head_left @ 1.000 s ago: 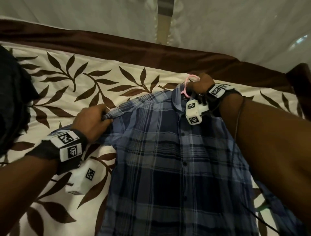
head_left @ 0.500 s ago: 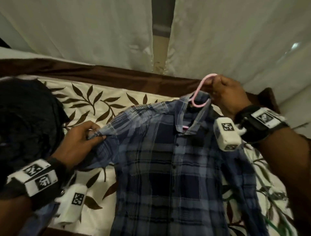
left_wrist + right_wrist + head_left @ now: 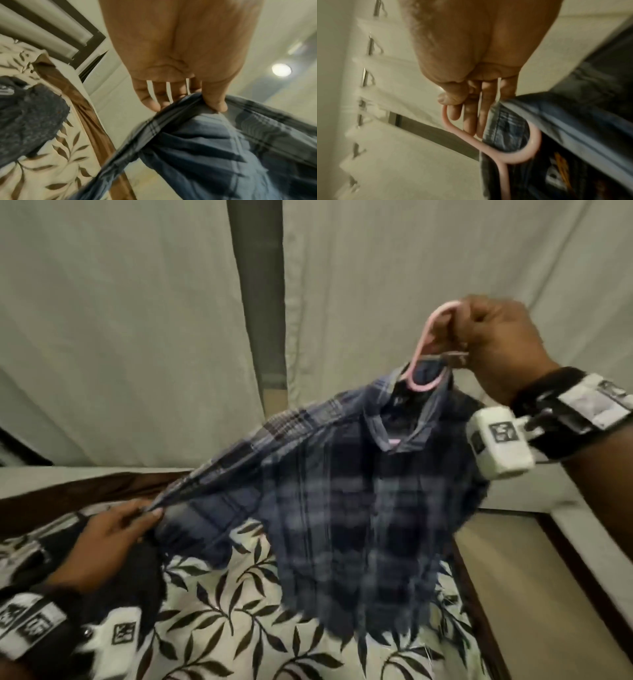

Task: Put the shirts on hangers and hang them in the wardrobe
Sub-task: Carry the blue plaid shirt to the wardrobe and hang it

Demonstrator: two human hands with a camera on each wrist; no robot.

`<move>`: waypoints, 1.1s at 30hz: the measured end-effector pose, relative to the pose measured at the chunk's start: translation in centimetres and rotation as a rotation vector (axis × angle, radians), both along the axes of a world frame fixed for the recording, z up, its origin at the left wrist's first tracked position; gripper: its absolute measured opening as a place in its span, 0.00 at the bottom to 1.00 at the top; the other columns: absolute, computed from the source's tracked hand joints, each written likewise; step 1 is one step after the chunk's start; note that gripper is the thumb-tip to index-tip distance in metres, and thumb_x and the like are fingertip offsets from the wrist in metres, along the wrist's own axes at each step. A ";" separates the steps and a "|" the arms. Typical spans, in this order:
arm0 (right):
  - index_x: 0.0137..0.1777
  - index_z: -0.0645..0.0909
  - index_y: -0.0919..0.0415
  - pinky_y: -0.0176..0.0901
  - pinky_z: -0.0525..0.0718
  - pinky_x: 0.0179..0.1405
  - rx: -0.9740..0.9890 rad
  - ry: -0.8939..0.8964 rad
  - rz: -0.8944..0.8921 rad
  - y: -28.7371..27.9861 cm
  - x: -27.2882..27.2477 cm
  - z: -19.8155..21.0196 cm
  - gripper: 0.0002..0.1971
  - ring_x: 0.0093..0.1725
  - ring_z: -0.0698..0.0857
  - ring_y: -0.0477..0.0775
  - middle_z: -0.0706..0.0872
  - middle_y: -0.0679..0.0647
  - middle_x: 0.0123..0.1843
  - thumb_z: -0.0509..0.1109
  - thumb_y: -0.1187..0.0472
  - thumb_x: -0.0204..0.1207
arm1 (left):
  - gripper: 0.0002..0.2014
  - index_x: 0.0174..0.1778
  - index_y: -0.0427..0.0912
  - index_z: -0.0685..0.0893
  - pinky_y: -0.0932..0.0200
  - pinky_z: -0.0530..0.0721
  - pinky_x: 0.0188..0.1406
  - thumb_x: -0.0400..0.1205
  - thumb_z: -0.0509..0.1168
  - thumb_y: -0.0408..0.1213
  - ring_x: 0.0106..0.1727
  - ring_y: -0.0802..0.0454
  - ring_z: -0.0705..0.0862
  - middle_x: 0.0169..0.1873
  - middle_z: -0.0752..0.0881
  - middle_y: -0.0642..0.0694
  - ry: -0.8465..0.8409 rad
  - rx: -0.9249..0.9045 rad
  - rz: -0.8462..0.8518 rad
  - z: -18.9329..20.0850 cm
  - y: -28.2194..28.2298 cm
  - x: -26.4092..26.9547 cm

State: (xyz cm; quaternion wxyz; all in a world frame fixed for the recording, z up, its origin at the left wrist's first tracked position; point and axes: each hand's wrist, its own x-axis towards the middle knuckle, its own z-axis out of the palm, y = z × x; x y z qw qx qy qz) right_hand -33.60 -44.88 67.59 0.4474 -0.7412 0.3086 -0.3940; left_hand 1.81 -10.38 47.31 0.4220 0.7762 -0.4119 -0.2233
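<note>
**Both hands hold the shirt above the bed**

The right hand (image 3: 496,344) grips the hook of the pink hanger (image 3: 426,347) at about 1 o'clock in the head view. The left hand (image 3: 113,532), at 8 o'clock, pinches the sleeve of the checked shirt (image 3: 342,491) between thumb and fingers. The shirt hangs on the hanger above the bed (image 3: 219,604), with the sleeve pulled out sideways. The hangering step looks finished. Next, I think, the left hand should let go of the sleeve and the shirt be carried to the wardrobe, which is not in view.
</note>
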 end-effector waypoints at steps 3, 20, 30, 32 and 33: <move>0.42 0.82 0.55 0.39 0.84 0.33 -0.112 0.059 -0.011 2.1 -0.6 6.1 0.12 0.35 0.90 0.46 0.91 0.46 0.34 0.63 0.57 0.88 | 0.10 0.38 0.44 0.88 0.65 0.82 0.41 0.84 0.69 0.41 0.39 0.56 0.87 0.33 0.91 0.50 -0.156 -0.055 0.102 4.0 -0.1 0.6; 0.45 0.85 0.61 0.45 0.88 0.36 -0.212 -0.271 0.171 8.8 2.0 20.2 0.11 0.45 0.93 0.60 0.90 0.63 0.44 0.66 0.59 0.86 | 0.22 0.41 0.39 0.87 0.47 0.77 0.33 0.80 0.64 0.58 0.33 0.57 0.73 0.31 0.83 0.35 -0.597 -0.524 -0.165 29.5 -9.9 -10.1; 0.39 0.79 0.56 0.38 0.84 0.30 -0.246 -0.079 0.136 7.7 0.7 20.1 0.15 0.41 0.92 0.57 0.91 0.56 0.40 0.61 0.58 0.89 | 0.12 0.35 0.44 0.84 0.56 0.70 0.32 0.78 0.68 0.48 0.31 0.60 0.71 0.26 0.76 0.52 -0.586 -0.533 -0.234 29.8 -11.6 -11.6; 0.39 0.79 0.55 0.37 0.82 0.28 -0.248 -0.048 0.131 7.4 0.5 19.9 0.15 0.39 0.91 0.57 0.91 0.53 0.39 0.60 0.56 0.89 | 0.10 0.32 0.49 0.83 0.59 0.70 0.30 0.77 0.71 0.48 0.29 0.65 0.70 0.24 0.77 0.57 -0.582 -0.535 -0.236 29.7 -11.5 -11.7; 0.40 0.80 0.55 0.36 0.82 0.26 -0.235 -0.056 0.112 7.2 0.3 19.9 0.15 0.37 0.91 0.56 0.92 0.52 0.37 0.60 0.55 0.89 | 0.09 0.33 0.53 0.83 0.61 0.71 0.30 0.77 0.73 0.48 0.29 0.66 0.72 0.23 0.78 0.59 -0.557 -0.546 -0.230 29.6 -11.4 -11.7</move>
